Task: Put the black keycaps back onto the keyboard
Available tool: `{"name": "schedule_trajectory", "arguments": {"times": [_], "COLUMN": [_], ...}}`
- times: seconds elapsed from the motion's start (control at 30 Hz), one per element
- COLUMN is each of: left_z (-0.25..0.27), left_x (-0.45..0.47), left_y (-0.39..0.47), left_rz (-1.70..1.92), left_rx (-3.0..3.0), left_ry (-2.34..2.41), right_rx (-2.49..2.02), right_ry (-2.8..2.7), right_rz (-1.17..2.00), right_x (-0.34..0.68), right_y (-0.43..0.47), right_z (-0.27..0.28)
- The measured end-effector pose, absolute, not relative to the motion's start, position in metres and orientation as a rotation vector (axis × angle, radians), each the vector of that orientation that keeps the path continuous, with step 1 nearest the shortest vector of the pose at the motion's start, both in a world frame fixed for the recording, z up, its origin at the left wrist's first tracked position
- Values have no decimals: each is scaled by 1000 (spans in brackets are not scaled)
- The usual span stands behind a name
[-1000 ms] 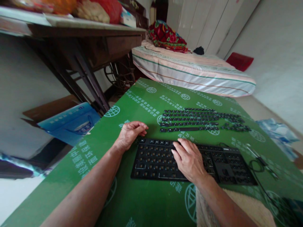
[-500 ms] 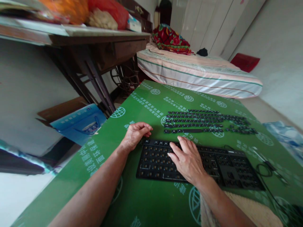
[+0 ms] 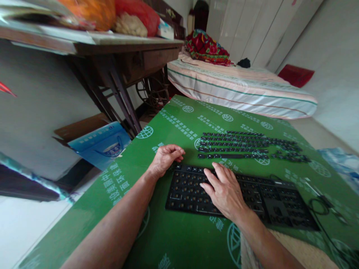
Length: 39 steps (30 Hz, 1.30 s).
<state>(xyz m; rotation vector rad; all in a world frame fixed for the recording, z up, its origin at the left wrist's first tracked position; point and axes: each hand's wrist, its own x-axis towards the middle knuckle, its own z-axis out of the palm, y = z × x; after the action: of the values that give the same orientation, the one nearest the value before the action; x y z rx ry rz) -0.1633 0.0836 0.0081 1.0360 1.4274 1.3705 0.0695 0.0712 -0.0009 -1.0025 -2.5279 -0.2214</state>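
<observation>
A black keyboard (image 3: 185, 186) lies on the green board, most of its key positions bare, with a few caps along its top left row. My right hand (image 3: 224, 190) rests over its middle, fingers stretched and apart, fingertips at the top row. Beside the keyboard's top left corner is my left hand (image 3: 168, 158), its fingers curled together; whatever they may hold is hidden. Loose black keycaps (image 3: 234, 144) are laid out in several rows behind the keyboard, and a looser group of keycaps (image 3: 291, 156) lies to their right.
A thin tool with a pale shaft (image 3: 314, 186) and a black cable (image 3: 319, 205) lie right of the keyboard. Beige cloth (image 3: 291, 250) sits at the near edge. A wooden table (image 3: 126, 48) and a blue box (image 3: 103, 144) stand left; a bed (image 3: 241, 87) is behind.
The view has turned slightly left, so everything sits a little further right. Both hands keep nearly the same places relative to the keyboard.
</observation>
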Motion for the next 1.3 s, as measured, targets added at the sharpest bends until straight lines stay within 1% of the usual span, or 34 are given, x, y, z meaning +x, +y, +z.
{"name": "schedule_trajectory", "arguments": {"times": [1.3], "left_z": [7], "left_x": [-164], "left_y": [83], "left_rz": [1354], "left_rx": [1056], "left_ry": [1437], "right_rx": [-969], "right_ry": [-2622], "right_rz": [-46], "right_x": [32], "right_y": [70], "right_z": [7]}}
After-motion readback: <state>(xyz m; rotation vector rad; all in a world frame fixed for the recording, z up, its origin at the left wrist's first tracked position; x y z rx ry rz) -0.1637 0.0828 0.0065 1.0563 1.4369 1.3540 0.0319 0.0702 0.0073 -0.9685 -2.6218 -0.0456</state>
